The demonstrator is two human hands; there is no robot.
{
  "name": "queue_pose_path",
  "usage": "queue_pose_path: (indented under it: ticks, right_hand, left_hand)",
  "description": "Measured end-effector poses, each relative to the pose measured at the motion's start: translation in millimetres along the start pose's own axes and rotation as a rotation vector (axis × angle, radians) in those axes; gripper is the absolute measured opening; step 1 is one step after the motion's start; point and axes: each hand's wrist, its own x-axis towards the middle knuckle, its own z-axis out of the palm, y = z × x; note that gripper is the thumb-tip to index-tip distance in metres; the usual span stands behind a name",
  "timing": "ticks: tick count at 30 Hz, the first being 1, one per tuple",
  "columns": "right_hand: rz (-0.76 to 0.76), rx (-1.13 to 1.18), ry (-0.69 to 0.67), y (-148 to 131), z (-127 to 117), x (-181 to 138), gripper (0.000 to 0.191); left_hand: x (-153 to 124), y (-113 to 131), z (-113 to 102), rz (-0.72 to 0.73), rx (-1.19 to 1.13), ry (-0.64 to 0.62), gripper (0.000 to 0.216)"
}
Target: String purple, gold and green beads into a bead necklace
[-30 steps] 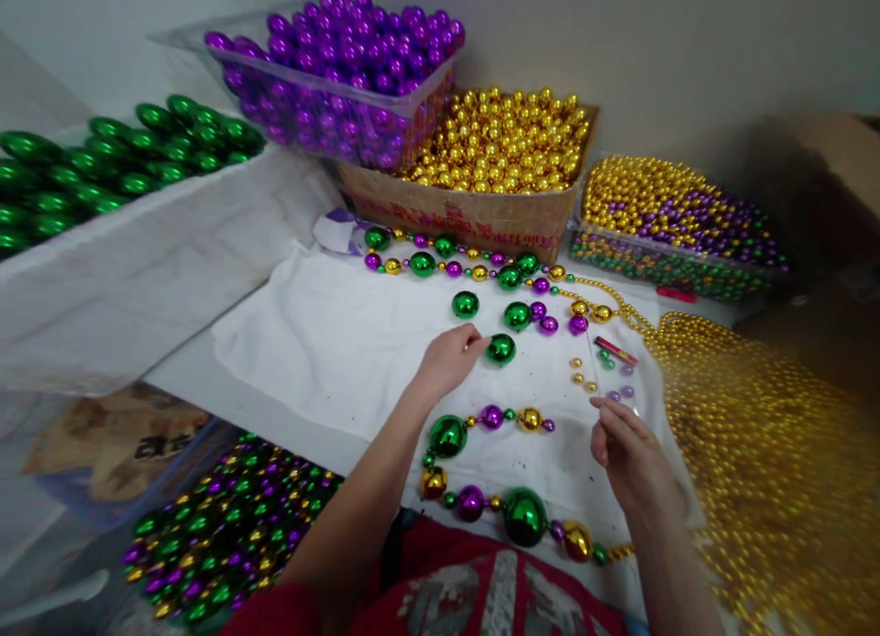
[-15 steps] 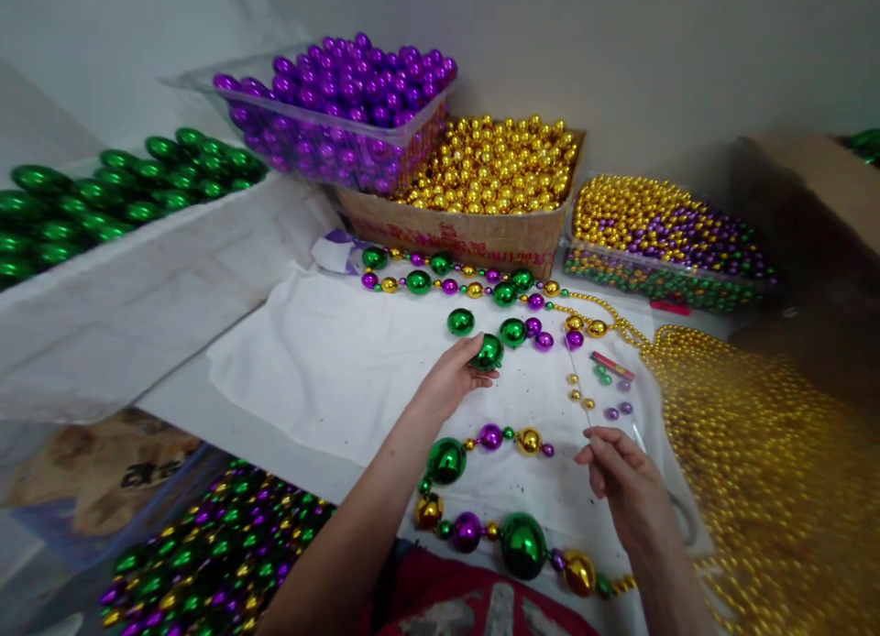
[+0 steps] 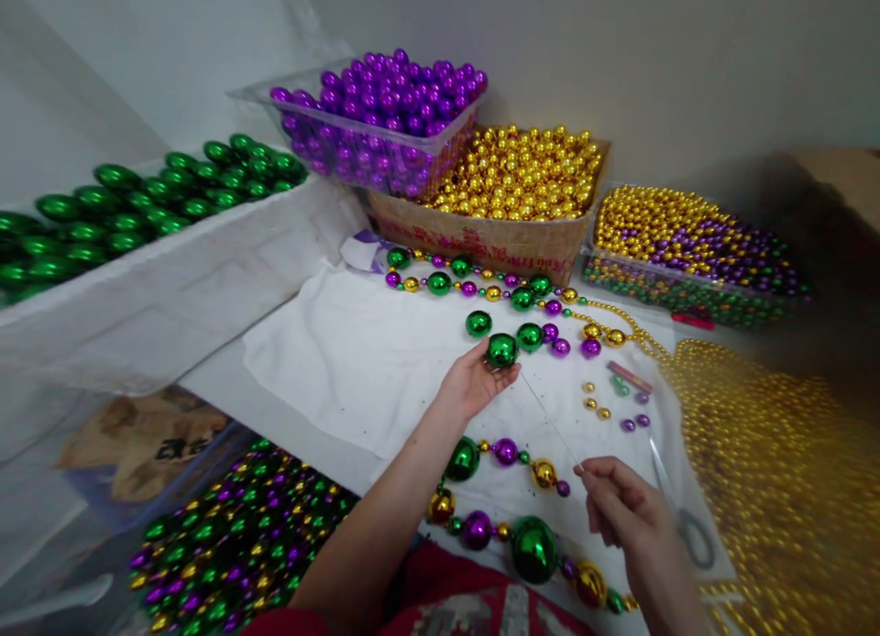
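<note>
Wire (image 3: 550,418), thin and straight, runs from the right hand (image 3: 622,508) up to a green ball (image 3: 501,350) held by the left hand (image 3: 473,389). The left grip is clamped on the green ball, thumb and fingertips cupping it from below, just above a white cloth (image 3: 344,361) near the middle of the desk (image 3: 213,384). The right grip is pinched together on the near end of the wire, closer to the desk's near edge.

2 loose green balls (image 3: 478,323) lie on the cloth just beyond the held one, with purple balls (image 3: 558,343) beside them. A bead strand (image 3: 533,549) curls along the near edge between the 2 forearms; another strand (image 3: 440,282) lies toward the far edge. Small loose beads (image 3: 595,403) and a red stick (image 3: 629,377) sit right of the wire.

Along the far edge stand a clear tub of purple balls (image 3: 385,114), a cardboard box of gold balls (image 3: 481,237) and a tub of mixed bead strings (image 3: 687,246). A tray of green balls (image 3: 137,205) fills the left edge, and gold bead strings (image 3: 770,453) are heaped at the right edge.
</note>
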Motion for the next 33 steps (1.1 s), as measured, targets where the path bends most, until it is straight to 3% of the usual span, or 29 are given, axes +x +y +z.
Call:
queue_pose_path:
  ticks: [6, 14, 20, 26, 33]
  right_hand:
    - [0.0, -0.035, 0.007, -4, 4, -4, 0.042]
    - [0.01, -0.075, -0.064, 12, -4, 5, 0.045]
    - [-0.031, 0.0, -0.035, 14, 6, 5, 0.042]
    - [-0.041, 0.114, 0.009, 26, 12, 13, 0.044]
    - [-0.061, 0.117, 0.024, 45, 6, 29, 0.049]
  left_hand:
    - [-2, 1, -5, 0.012, 0.016, -0.03, 0.03]
    - [-2, -5, -5, 0.007, 0.053, -0.076, 0.03]
    - [-7, -13, -3, 0.046, 0.069, -0.22, 0.022]
    - [-18, -13, -1, 0.116, 0.198, -0.417, 0.044]
    - [-22, -17, 2, 0.097, 0.258, -0.5, 0.052]
